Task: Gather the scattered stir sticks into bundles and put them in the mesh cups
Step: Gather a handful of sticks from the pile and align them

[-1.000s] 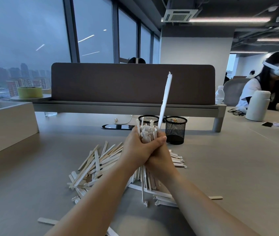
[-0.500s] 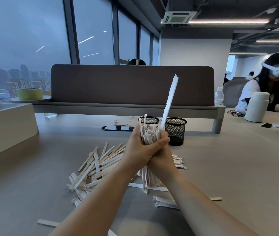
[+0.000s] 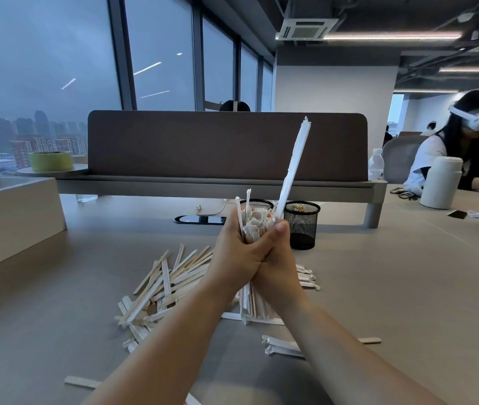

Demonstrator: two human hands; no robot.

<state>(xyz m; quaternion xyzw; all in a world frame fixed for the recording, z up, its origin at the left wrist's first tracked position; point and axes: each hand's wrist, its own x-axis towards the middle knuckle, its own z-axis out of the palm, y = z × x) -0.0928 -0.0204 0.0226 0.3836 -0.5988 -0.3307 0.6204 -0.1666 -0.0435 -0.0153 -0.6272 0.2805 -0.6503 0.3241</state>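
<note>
Head view, left hand (image 3: 234,255): wrapping closed around an upright bundle of stir sticks (image 3: 254,226), pressing against the right hand.
Head view, right hand (image 3: 276,258): clasping the same bundle from the other side, thumb lying over its front.
Bundle: standing on end, its lower tips reaching the table (image 3: 393,287); one long wrapped stick (image 3: 294,165) is sticking up far above the rest, leaning right.
Loose sticks (image 3: 162,285): lying in a heap on the table left of the hands, with a few more near the forearms.
Mesh cups: the right cup (image 3: 302,225) is sitting just behind the hands; the left cup (image 3: 257,204) is showing only its rim.
</note>
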